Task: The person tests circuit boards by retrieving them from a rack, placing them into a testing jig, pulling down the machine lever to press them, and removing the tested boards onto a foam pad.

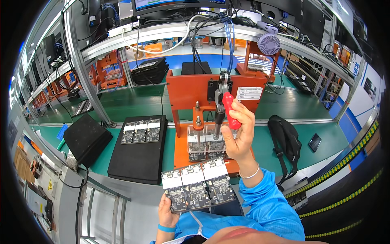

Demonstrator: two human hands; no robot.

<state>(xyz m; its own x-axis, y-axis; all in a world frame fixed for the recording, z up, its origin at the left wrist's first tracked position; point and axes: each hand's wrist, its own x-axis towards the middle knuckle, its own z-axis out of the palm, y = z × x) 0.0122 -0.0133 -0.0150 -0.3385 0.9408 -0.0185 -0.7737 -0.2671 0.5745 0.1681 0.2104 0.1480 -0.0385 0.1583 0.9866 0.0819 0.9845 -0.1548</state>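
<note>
Red-handled clamp lever (230,110) sits clamped in the right hand (239,132); the left hand (167,211), fingers largely hidden, grips a circuit-board panel (198,184) from beneath.

A green bench (284,142) carries an orange press jig (191,93), a black foam tray (138,152) with three circuit boards (141,131), a second black pad (86,138), a black bag (286,136), a phone (314,142) and stacked black trays (150,70) behind.
</note>
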